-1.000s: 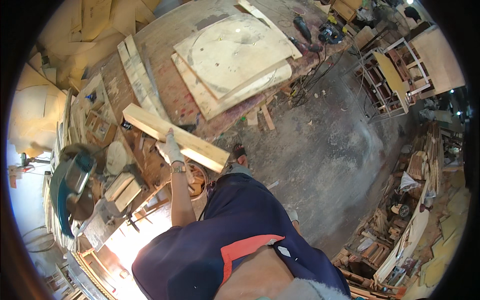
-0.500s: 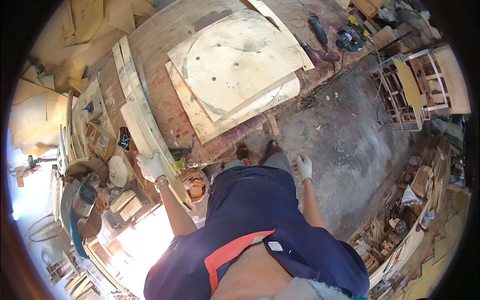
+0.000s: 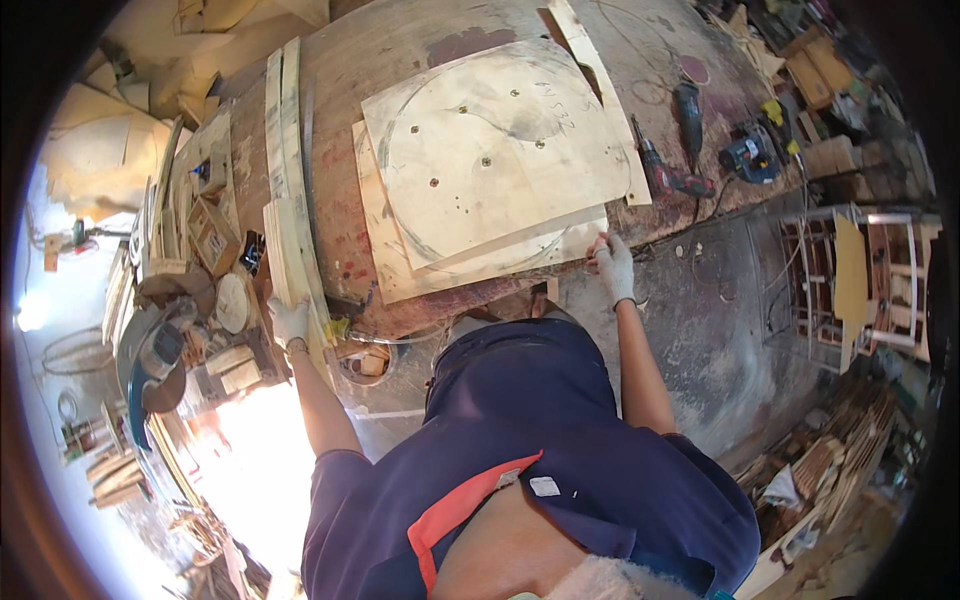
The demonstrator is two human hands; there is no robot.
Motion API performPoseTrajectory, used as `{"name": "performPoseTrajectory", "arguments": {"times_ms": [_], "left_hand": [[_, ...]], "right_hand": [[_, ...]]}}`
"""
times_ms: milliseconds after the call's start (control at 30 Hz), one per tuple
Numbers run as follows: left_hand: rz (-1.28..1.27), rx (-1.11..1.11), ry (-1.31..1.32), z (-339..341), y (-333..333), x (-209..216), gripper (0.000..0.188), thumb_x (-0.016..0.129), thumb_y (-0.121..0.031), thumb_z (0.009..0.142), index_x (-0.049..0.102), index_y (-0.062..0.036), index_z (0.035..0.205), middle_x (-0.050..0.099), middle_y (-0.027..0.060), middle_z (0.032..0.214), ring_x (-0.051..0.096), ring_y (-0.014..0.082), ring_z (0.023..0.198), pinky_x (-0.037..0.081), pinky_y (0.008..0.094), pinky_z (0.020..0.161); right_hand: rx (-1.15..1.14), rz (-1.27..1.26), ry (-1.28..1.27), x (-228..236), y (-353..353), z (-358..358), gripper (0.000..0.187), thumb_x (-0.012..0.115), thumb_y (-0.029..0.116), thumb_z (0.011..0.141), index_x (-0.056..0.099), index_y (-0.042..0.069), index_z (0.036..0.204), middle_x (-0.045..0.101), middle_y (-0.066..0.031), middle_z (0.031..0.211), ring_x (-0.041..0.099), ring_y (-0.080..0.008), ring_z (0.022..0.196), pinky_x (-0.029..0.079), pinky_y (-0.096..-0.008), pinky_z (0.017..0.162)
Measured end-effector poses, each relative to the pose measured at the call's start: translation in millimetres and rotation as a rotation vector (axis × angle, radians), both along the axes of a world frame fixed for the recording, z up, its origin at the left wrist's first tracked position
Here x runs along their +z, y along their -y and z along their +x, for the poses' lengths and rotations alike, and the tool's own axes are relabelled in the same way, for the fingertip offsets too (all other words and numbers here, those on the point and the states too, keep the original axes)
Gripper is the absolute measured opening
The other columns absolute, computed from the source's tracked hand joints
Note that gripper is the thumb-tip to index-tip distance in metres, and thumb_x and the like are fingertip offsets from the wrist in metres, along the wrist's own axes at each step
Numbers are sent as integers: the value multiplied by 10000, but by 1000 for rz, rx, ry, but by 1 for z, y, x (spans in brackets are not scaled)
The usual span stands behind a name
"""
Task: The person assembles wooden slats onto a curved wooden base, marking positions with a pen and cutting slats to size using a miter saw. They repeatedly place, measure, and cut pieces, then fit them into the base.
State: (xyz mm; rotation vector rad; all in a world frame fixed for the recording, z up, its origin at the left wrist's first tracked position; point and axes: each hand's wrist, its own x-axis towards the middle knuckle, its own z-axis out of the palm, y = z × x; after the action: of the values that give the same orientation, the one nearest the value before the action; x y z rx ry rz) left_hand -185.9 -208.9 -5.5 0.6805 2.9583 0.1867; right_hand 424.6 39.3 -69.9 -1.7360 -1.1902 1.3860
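Note:
My left hand (image 3: pixel 289 321), in a pale work glove, is closed on the near part of a stack of long wooden strips (image 3: pixel 291 240) along the left of the workbench. My right hand (image 3: pixel 613 272), gloved too with bare fingertips, is at the bench's front edge, just off the near right corner of the plywood sheets. Its fingers are slightly apart and hold nothing. The top plywood sheet (image 3: pixel 500 180) bears a large drawn curve, pencil marks and several small metal-lined holes. A second sheet (image 3: pixel 395 285) sticks out beneath it.
On the bench's right lie a red-and-black drill (image 3: pixel 672 178), a dark slim power tool (image 3: pixel 689 120) and a blue corded tool (image 3: pixel 748 157). A metal-framed rack (image 3: pixel 850 280) stands at right. A mitre saw (image 3: pixel 155 355) and wood offcuts (image 3: pixel 235 370) are at left.
My body has turned and come closer to the bench. My right hand has risen from beside my hip to the bench edge. My left hand stays at the strips.

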Motion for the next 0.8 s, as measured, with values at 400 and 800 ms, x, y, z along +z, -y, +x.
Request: {"name": "performPoseTrajectory", "arguments": {"times_ms": [400,800], "left_hand": [[-28,88,40,8,-3,7,840,807,-527,769,431,-71,1367,623,266,1306,645,476,1152,525,552,945],[29,139,80,18,-7,20,829,823,-514,758,490,-71,1374,621,200,1349,641,414,1191,526,517,962]], "right_hand": [[-399,-276,-546,-15,-132,13,378,588,395,1040,574,20,1083,595,-105,874,573,-189,627,502,-320,514],[-310,-223,-423,-7,-64,-4,343,684,382,997,663,76,1152,712,-108,1046,703,-256,793,590,-393,636]]}}
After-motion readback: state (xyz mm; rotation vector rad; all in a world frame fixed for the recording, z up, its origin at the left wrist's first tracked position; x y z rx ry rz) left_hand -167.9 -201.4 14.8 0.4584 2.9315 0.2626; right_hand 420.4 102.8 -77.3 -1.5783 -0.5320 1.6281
